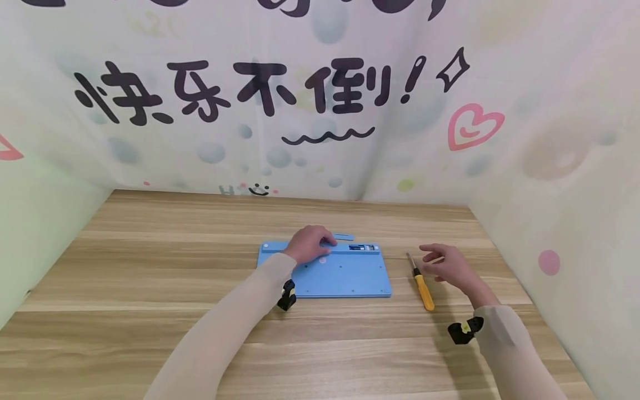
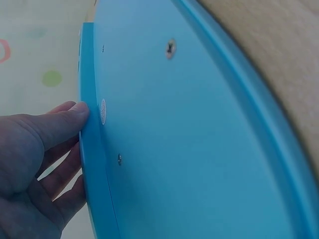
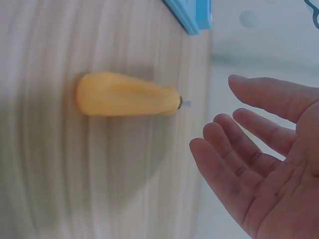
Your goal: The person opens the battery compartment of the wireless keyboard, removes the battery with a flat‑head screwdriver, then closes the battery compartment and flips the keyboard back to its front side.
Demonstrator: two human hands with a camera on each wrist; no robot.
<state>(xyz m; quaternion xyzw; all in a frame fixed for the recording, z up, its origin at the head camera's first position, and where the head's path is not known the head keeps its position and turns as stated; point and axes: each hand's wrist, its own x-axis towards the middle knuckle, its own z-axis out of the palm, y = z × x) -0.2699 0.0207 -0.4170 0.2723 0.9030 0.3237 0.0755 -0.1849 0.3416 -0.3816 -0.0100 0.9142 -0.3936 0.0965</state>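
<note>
A light-blue keyboard (image 1: 345, 278) lies underside up on the table, small screws showing in its back. My left hand (image 1: 311, 244) grips its raised far ridge, thumb on the ridge and fingers at the far side, as the left wrist view shows. To the right of that hand, an uncovered compartment (image 1: 364, 248) in the ridge shows dark and metallic parts, too small to tell apart. A small blue cover (image 1: 343, 236) lies just behind the keyboard. My right hand (image 1: 450, 266) hovers, fingers loosely bent and holding nothing, beside a screwdriver (image 3: 127, 94) with a yellow handle.
The wood-grain table (image 1: 150, 289) is bounded by a printed cloth (image 1: 210, 161) at the back and pale walls at the sides. The screwdriver lies right of the keyboard, its tip pointing away from me.
</note>
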